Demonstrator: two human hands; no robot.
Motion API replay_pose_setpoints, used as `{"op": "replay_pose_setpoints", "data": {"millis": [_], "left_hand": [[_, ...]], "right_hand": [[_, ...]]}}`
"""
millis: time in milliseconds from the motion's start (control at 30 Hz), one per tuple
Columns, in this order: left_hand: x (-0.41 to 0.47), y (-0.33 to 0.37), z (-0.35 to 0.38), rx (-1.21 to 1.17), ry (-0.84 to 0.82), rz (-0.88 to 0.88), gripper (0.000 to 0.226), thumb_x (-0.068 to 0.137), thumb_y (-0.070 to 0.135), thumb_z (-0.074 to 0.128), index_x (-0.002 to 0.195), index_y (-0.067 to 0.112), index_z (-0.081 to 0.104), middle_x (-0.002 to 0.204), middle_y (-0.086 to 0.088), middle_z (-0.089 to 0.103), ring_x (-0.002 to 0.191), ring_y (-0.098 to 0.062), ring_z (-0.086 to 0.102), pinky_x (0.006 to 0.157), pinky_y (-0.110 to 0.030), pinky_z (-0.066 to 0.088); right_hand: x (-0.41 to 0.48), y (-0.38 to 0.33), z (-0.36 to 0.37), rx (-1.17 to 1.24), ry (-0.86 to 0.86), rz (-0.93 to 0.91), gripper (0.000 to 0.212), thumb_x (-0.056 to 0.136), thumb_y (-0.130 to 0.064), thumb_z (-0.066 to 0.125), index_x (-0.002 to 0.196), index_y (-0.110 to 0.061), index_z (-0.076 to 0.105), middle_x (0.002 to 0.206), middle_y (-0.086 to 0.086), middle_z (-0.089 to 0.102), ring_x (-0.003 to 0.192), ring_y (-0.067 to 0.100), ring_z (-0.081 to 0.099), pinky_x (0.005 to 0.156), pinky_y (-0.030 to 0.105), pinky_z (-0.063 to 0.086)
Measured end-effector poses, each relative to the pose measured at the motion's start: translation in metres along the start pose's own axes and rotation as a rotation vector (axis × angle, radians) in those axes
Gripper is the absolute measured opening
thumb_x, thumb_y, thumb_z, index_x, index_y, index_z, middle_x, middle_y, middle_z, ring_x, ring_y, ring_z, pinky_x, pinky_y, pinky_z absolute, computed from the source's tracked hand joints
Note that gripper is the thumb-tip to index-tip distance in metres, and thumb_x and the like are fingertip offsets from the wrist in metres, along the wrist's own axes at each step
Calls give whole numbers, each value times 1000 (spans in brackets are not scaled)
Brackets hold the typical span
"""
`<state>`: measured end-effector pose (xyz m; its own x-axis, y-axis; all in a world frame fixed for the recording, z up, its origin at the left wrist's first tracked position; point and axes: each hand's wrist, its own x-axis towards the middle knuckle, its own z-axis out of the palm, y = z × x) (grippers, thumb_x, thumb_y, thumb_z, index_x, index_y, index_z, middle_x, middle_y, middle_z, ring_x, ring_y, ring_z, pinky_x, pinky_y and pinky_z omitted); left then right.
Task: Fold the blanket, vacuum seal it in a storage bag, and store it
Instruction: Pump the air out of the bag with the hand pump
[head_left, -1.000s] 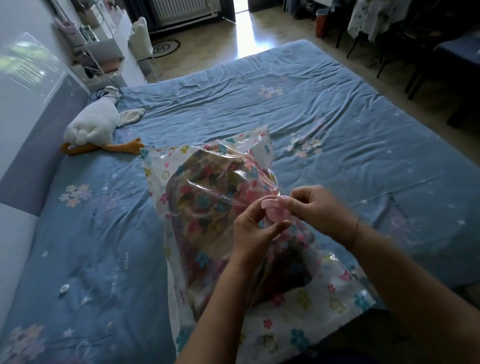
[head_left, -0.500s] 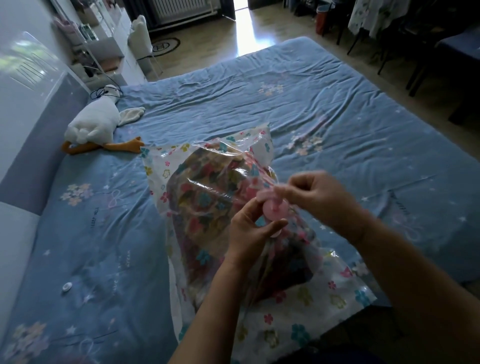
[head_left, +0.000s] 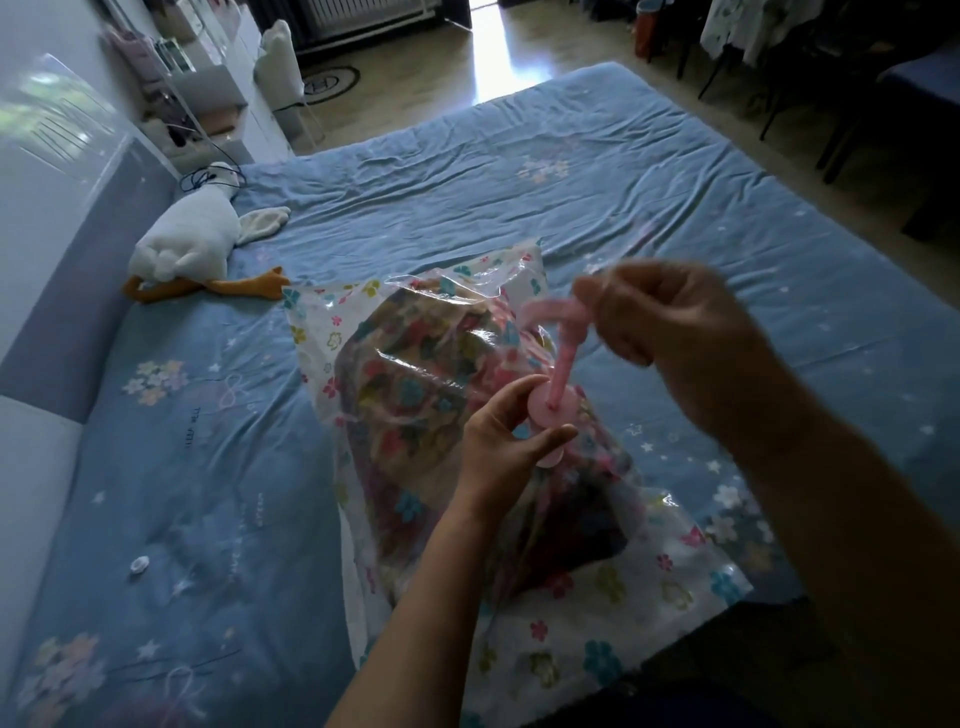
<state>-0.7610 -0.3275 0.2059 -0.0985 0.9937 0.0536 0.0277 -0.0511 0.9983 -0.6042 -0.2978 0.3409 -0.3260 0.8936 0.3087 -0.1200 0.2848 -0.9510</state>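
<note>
A clear, flower-printed storage bag (head_left: 519, 597) is lying on the blue bed (head_left: 571, 182), bulging around 1 folded floral blanket (head_left: 415, 395). Its round pink valve (head_left: 553, 410) is sitting uncovered, its strap-tethered cap (head_left: 550, 312) lifted above.

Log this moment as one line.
left hand: pinches pink valve | right hand: holds pink cap above valve | blanket: inside storage bag
</note>
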Motion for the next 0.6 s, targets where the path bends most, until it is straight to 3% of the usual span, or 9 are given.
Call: {"op": "replay_pose_setpoints", "data": {"millis": [100, 200, 267, 367, 467, 533, 600], "left_hand": [[0, -3, 0, -2, 10, -10, 58, 65, -1, 87, 115, 17, 66, 113, -7, 72, 106, -20, 69, 94, -31, 54], [-2, -2, 3, -15, 9, 2, 55, 64, 2, 86, 115, 13, 67, 112, -8, 73, 107, -23, 69, 96, -36, 54], [-2, -1, 2, -20, -6, 2, 52, 66, -2, 85, 113, 12, 68, 111, -9, 73, 105, -22, 69, 95, -34, 54], [3, 1, -2, -22, -2, -11, 55, 66, -5, 85, 116, 9, 66, 110, -11, 73, 100, -17, 69, 93, -29, 54], [3, -1, -5, 7, -8, -18, 57, 65, -4, 86, 115, 13, 66, 112, -11, 73, 103, -19, 69, 94, -32, 54], [2, -1, -2, 3, 4, -21, 57, 64, -5, 86, 116, 11, 66, 111, -11, 73, 101, -17, 69, 93, -30, 54], [0, -1, 0, -13, 5, -18, 56, 65, -7, 85, 116, 5, 66, 110, -13, 73, 101, -18, 69, 93, -32, 54]], "right_hand": [[3, 7, -2, 12, 5, -29, 44, 92, -19, 55, 63, 14, 52, 44, -9, 40, 43, 5, 30, 44, 13, 27], [-16, 62, 1, -281, -34, 209, 37, 90, -27, 61, 54, -17, 60, 42, -12, 44, 41, 1, 35, 47, 18, 29], [-21, 75, 1, -377, -36, 284, 39, 86, -32, 64, 50, -17, 55, 42, -12, 43, 43, 1, 35, 49, 24, 30], [-7, 27, 2, -236, -25, 110, 42, 86, -32, 67, 59, 0, 58, 48, -10, 38, 46, 4, 31, 47, 20, 27], [6, -11, -1, 41, -50, -59, 32, 87, -25, 64, 57, -17, 62, 46, -11, 41, 44, 6, 29, 45, 16, 26], [3, 11, 0, 4, -38, -8, 31, 88, -24, 63, 60, -11, 61, 46, -12, 42, 44, 5, 31, 45, 16, 27], [-8, 49, 3, -220, -29, 140, 44, 85, -35, 67, 61, 0, 57, 47, -12, 42, 45, 3, 33, 47, 19, 30]]}}
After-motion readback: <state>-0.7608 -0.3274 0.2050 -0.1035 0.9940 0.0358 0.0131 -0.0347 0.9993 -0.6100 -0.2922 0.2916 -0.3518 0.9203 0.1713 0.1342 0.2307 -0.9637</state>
